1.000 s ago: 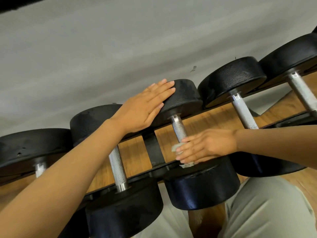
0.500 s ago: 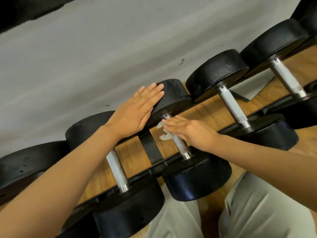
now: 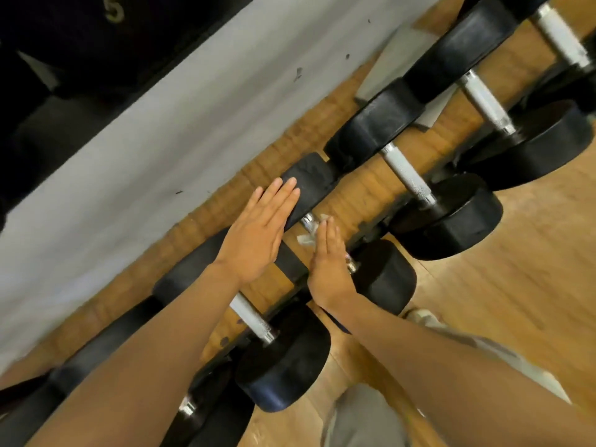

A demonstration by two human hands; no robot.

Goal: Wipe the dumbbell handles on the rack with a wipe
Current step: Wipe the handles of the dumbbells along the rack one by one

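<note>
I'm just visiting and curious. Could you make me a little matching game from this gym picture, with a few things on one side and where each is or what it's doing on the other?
Things:
1. left hand
2. right hand
3. wipe
4. shoe

Descriptions:
A. white, crumpled against a metal handle
B. on the wooden floor
C. flat on a black dumbbell head
D. pressing the wipe onto the handle

Pairs: 1-C, 2-D, 3-A, 4-B
</note>
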